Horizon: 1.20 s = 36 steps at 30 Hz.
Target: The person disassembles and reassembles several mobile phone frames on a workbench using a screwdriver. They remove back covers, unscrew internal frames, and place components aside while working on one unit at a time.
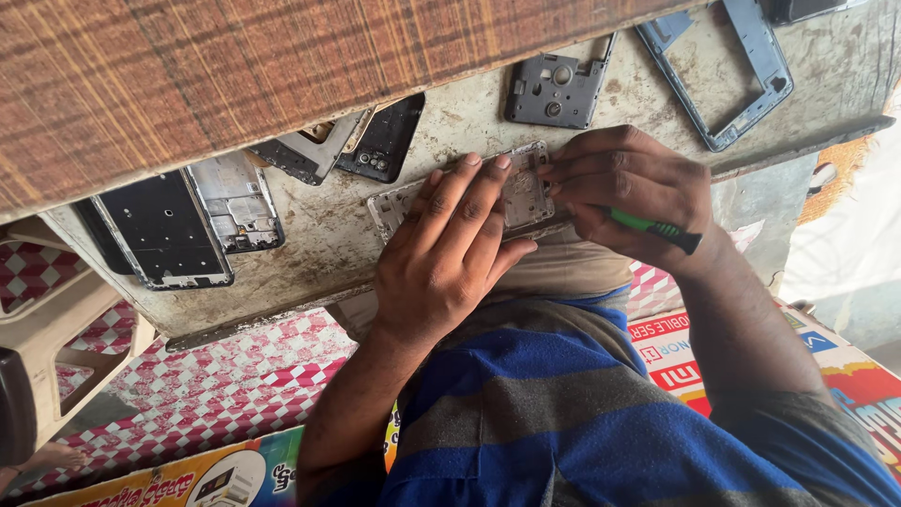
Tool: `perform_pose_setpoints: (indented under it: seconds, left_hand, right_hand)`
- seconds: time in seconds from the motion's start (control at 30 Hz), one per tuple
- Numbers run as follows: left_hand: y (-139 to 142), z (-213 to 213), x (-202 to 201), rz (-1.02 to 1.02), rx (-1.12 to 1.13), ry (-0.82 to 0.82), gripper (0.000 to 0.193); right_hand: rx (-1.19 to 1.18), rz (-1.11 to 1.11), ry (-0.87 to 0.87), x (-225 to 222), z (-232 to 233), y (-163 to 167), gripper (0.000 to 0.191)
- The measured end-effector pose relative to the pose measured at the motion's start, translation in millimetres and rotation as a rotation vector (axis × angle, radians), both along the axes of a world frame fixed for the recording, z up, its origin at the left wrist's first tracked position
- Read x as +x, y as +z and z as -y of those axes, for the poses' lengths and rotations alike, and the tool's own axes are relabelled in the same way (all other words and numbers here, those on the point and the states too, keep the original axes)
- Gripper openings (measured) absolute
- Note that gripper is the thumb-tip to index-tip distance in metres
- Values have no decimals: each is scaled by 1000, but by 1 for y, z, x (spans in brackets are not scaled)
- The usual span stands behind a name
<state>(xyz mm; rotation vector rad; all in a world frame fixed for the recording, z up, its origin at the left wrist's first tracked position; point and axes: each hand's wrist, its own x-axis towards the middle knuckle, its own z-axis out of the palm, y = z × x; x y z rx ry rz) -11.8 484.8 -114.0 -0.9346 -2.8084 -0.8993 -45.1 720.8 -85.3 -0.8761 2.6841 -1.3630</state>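
A silver phone middle frame [526,192] lies flat on the worn grey bench [328,244] near its front edge. My left hand [450,253] presses down on the frame with fingers spread, covering its middle. My right hand [624,183] grips a small screwdriver with a green and black handle [657,228]. Its fingertips rest at the frame's right end, and the tool's tip is hidden under the fingers.
More phone parts lie on the bench: a dark-faced frame [164,230], a silver plate [235,202], a black back piece [380,141], a grey camera housing [554,89] and a blue-grey rim [741,70]. A wooden board [282,75] overhangs the far side. A plastic chair [56,319] stands left.
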Motion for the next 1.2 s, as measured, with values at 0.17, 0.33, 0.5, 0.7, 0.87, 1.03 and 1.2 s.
perform_pose_setpoints:
  seconds: [0.17, 0.33, 0.5, 0.7, 0.87, 1.03, 1.2]
  left_hand:
    - [-2, 0, 1, 3, 0, -14, 44]
    - [-3, 0, 1, 10, -9, -30, 46]
    - [-3, -1, 1, 14, -18, -42, 48]
    - [-2, -2, 1, 24, -12, -54, 48]
    - [4, -4, -1, 33, 11, -49, 45]
    - [7, -3, -1, 18, 32, -19, 45]
    - [3, -4, 2, -7, 56, 5, 45]
  right_hand:
    - [2, 14, 51, -6, -2, 1, 21]
    - [-13, 40, 75, -8, -3, 2, 21]
    - [-4, 28, 105, -8, -5, 0, 22]
    - [-8, 13, 108, -8, -6, 0, 22]
    - [-30, -49, 115, -4, -4, -4, 21]
    - [-37, -80, 83, 2, -7, -10, 19]
    - [-130, 103, -45, 8, -12, -11, 19]
